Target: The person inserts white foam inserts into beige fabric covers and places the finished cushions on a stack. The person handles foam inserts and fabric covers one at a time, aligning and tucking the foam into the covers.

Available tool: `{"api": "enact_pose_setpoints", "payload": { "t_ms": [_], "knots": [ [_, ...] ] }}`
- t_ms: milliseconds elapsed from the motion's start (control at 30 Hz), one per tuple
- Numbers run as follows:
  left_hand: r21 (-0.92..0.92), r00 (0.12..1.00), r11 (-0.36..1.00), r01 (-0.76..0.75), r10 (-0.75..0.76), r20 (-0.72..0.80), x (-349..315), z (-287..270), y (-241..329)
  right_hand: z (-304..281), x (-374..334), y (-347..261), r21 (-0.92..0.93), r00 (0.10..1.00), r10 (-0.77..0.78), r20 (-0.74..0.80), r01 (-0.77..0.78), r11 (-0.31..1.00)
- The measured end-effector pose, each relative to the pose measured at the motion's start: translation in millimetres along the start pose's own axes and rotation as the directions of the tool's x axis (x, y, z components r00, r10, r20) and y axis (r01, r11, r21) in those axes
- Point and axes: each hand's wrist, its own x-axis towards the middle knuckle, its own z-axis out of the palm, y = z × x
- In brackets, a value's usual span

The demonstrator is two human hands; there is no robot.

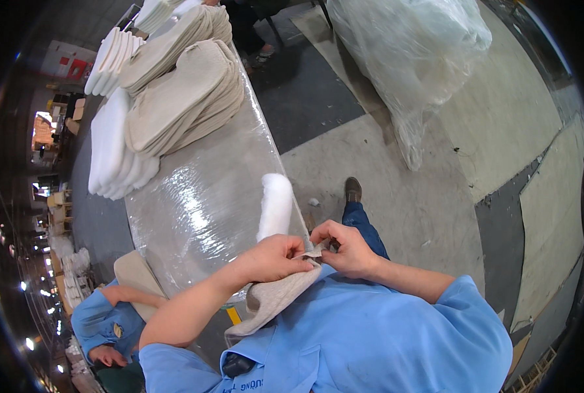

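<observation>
Close to my chest, a beige fabric cover [277,300] hangs down over the front of my blue shirt. My left hand [275,257] pinches its upper edge between thumb and fingers. Just beside it, my right hand [346,250] grips the same edge with fingers curled, and a small fold of cloth shows between the two hands. A white roll of padding [276,204] lies on the table right behind my left hand, its near end hidden by that hand. Whether the padding touches the cover, I cannot tell.
The plastic-wrapped table [203,196] carries stacks of beige covers [181,98] and white pads [112,144] at its far left. A co-worker [118,314] holds a beige piece [138,275] at lower left. A big clear plastic bag [413,59] stands on the floor at far right.
</observation>
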Motion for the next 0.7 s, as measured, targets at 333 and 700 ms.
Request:
{"api": "enact_pose_setpoints", "payload": {
  "t_ms": [333, 700],
  "knots": [
    [0.000, 0.965, 0.984, -0.180, 0.176, -0.196, -0.8, -1.1, 17.4, 4.9, 10.8, 32.6, 0.522, 0.959, 0.109, 0.262, -0.236, 0.820],
    [0.449, 0.995, 0.893, -0.043, 0.080, -0.064, 13.2, -14.0, 13.7, 10.1, 6.1, 32.7, 0.363, 0.985, 0.123, 0.124, -0.160, 0.918]
  ]
}}
